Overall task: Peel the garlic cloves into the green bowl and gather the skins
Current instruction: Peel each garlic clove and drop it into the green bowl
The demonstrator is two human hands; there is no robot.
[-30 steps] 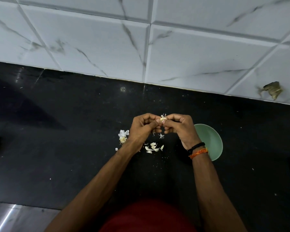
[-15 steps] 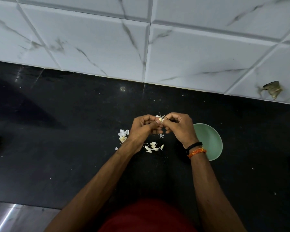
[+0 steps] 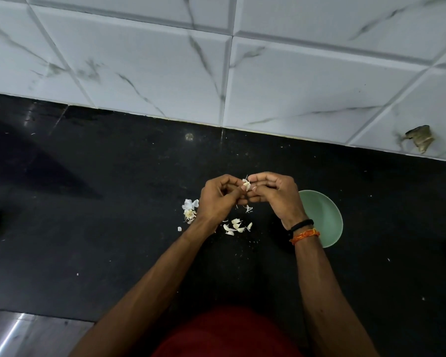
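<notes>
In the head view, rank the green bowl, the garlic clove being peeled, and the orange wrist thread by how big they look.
1. green bowl, partly hidden by the right wrist
2. orange wrist thread
3. garlic clove, mostly covered by fingers, so its size is unsure

my left hand [image 3: 216, 199] + right hand [image 3: 276, 194] both pinch one garlic clove [image 3: 247, 186] over black bench [image 3: 101, 215] | loose skins [image 3: 236, 226] below hands | green bowl [image 3: 325, 217] just beside my right wrist | white tiled wall [image 3: 216, 60] behind
</notes>
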